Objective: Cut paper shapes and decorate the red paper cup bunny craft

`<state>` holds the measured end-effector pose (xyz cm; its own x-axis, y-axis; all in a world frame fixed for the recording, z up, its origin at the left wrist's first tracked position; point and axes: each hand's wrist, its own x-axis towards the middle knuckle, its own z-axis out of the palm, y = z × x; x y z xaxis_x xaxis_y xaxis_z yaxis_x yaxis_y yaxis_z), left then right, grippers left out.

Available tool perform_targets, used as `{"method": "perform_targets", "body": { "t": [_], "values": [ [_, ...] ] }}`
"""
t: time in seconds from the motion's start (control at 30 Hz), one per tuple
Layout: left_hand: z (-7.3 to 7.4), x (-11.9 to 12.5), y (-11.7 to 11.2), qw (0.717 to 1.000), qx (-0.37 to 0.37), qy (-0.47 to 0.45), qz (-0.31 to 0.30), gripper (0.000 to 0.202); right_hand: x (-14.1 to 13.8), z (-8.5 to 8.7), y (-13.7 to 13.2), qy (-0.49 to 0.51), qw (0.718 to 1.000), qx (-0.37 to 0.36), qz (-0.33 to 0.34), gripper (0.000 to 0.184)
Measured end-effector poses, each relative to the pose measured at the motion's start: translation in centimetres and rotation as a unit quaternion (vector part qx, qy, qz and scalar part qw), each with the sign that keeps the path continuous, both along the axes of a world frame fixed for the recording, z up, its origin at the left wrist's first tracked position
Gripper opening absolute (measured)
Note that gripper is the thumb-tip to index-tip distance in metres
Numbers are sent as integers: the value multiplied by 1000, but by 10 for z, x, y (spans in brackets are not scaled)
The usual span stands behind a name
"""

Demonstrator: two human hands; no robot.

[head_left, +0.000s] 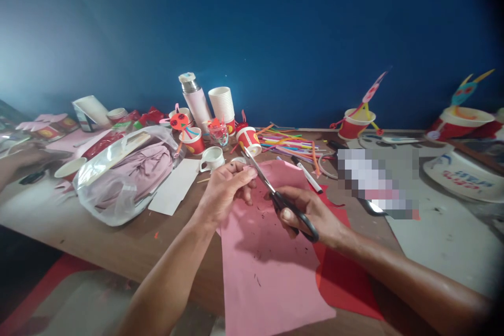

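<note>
Pink paper scrap (244, 169) is pinched in the left hand (224, 189) over the table's near edge (129, 252) — mid-snip; scissors (275, 194), gripped by the right hand (311, 215), need steadying.

Black-handled scissors (281, 194) sit just right of the frame's centre, tilted, their silver blades pointing up and left with the tips meeting a small pink paper piece (252, 172). That piece is pinched above a large pink paper sheet (268, 268), which lies flat on the table in the lower centre, speckled with tiny dark clippings.
</note>
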<state>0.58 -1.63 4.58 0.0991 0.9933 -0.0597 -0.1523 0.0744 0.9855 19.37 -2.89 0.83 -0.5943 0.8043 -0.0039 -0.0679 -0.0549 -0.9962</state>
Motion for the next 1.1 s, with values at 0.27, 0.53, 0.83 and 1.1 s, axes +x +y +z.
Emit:
{"method": "perform_targets", "body": {
  "t": [0.27,0.53,0.83,1.1],
  "values": [
    [1,1,-1,1000,-11,20,9,21,3,0,2,-3,1000,1,19,48],
    [1,-4,0,999,-27,-5,-23,18,10,5,6,-26,999,4,48,48],
    [6,-6,0,998,-48,-12,-40,21,16,13,10,-48,996,30,70,48],
    [6,-7,1,997,-56,-4,-54,21,20,19,13,-61,993,24,95,49]
  ]
}}
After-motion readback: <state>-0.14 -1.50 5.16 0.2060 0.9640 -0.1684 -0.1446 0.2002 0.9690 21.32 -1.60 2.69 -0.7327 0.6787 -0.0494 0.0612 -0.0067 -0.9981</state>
